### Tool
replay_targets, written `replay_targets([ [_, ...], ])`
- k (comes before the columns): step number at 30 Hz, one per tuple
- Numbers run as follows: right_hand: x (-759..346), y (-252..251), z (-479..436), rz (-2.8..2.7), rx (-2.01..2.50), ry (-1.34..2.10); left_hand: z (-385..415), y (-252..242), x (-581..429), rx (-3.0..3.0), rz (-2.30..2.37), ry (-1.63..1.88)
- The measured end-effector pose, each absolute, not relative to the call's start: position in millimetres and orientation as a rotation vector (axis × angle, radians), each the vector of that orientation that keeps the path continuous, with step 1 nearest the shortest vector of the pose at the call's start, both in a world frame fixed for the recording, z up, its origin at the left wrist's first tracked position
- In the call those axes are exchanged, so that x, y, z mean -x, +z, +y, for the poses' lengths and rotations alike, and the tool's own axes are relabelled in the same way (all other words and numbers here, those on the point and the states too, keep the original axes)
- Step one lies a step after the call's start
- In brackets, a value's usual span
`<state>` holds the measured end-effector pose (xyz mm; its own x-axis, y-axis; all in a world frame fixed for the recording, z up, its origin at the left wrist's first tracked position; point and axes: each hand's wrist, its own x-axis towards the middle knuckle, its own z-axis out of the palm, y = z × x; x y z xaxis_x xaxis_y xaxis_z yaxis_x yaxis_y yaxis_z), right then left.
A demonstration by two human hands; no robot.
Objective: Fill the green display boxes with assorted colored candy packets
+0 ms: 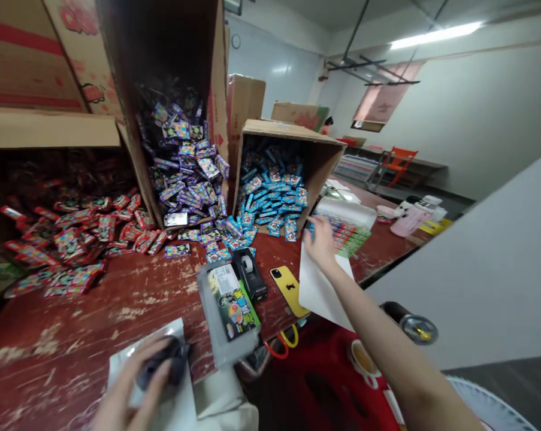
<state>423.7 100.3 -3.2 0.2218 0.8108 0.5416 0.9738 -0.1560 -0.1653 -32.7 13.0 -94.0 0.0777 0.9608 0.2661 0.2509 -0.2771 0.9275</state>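
Note:
My left hand (138, 383), blurred, has its fingers curled around a dark rounded object (165, 362) above a white sheet (184, 401) at the table's front edge. My right hand (323, 244) reaches across a white card (317, 290), fingers bent at the left side of a stack of colourful small packs (348, 236); what its fingertips hold is hidden. Between the hands are a clear plastic case with a printed green-black box (234, 305), a black tape dispenser (251, 275) and a yellow phone (289, 290).
Cardboard boxes on their sides spill red packs (72, 239), purple packs (189, 179) and blue packs (270, 197) onto the worn red table (139, 293). A pink bottle (409, 218) stands at right. Below are scissors handles (279, 347) and a cup (364, 362).

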Motion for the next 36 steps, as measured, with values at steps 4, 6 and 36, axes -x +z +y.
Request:
replay_targets([
  [4, -296.0, -19.8, 131.8, -2.143, 1.665, 0.308, 10.6, -108.5, -51.9, -2.222, 0.915, 0.72],
  [6, -249.8, -30.4, 151.9, -2.239, 1.652, 0.446, 13.4, -110.2, -78.9, -2.415, 0.924, 0.49],
  [36, -154.8, 51.1, -45.2, -1.422, 1.308, 1.031, -52.0, 7.7, 0.2, -2.61, 1.21, 1.092],
])
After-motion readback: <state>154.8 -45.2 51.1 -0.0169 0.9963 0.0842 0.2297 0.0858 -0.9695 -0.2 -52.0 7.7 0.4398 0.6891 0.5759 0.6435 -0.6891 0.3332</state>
